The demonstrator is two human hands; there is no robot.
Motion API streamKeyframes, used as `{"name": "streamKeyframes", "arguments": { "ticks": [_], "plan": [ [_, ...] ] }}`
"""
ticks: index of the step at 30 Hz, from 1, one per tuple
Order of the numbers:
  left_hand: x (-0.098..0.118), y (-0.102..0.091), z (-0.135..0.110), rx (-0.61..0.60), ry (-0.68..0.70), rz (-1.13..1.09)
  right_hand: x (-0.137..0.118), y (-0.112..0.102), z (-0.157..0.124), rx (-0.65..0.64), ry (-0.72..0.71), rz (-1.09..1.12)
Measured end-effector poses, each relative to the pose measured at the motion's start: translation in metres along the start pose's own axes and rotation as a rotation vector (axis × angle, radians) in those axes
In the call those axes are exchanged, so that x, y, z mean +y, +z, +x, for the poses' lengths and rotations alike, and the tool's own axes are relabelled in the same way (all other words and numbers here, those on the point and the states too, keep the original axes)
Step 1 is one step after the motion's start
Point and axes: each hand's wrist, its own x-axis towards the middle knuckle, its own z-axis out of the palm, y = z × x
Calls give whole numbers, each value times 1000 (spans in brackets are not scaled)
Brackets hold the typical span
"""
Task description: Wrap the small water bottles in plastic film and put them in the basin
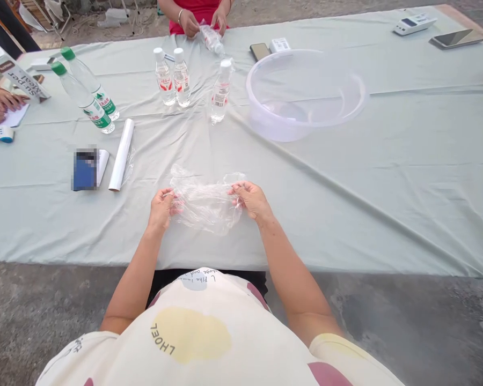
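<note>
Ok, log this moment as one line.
left hand: grips plastic sheet | right hand: grips its other edge | plastic sheet: crumpled, held over table | nearby: roll, bottles, basin

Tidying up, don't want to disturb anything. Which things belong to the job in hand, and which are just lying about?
In use: clear plastic film, pinched between left hand and right hand; probably the white roll to their left.
Lying about: green-capped bottles, white-capped bottles, clear basin, phone, blue packet.

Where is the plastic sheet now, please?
The plastic sheet is central in the head view, held between the left hand and right hand over the tablecloth.
</note>
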Motion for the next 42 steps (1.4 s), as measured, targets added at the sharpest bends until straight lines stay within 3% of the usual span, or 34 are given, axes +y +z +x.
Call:
{"name": "streamKeyframes", "arguments": {
  "ticks": [2,4,5,6,8,10,12,15,18,20,23,25,27,29,33,35,36,38,42],
  "plan": [
    [-2,-9,-8,173,203,125,-3,3,8,24,12,-49],
    [-1,-14,-17,320,532,338,-6,9,14,40,20,-84],
    [0,-13,-20,301,690,459,-7,11,16,42,21,-102],
    [1,-12,-20,206,822,584,-9,14,18,41,21,-123],
    [4,-4,-15,-110,967,851,-11,16,21,25,30,-185],
    [5,5,-3,-376,944,1132,-16,10,25,13,23,-268],
    [6,12,8,-488,793,1367,-24,-5,29,56,-16,-344],
    [4,16,14,-535,575,1522,-43,-34,30,307,-120,-436],
    [1,18,7,-520,542,1539,-52,-39,16,577,-341,-553],
    [-2,19,1,-502,526,1538,-43,-20,-2,474,-553,-653],
    [-5,18,-3,-468,500,1517,-9,20,-26,-110,-937,-969],
    [-7,14,-2,-444,508,1495,14,31,-30,-379,-1009,-1195],
    [-9,8,1,-435,524,1474,27,16,-23,-436,-922,-1335],
    [-11,2,5,-444,540,1450,29,-24,-10,-360,-779,-1391],
    [-16,-5,9,-453,558,1404,3,-119,4,-169,-556,-1487],
    [-17,-6,10,-457,565,1380,-19,-141,2,-51,-464,-1524],
    [-18,-6,10,-461,571,1363,-31,-140,1,2,-442,-1516],
    [-19,-8,10,-469,587,1322,-55,-116,-1,72,-455,-1421],
    [-24,-15,12,-456,652,1225,-103,-6,23,-30,-601,-1063]
  ]
}}
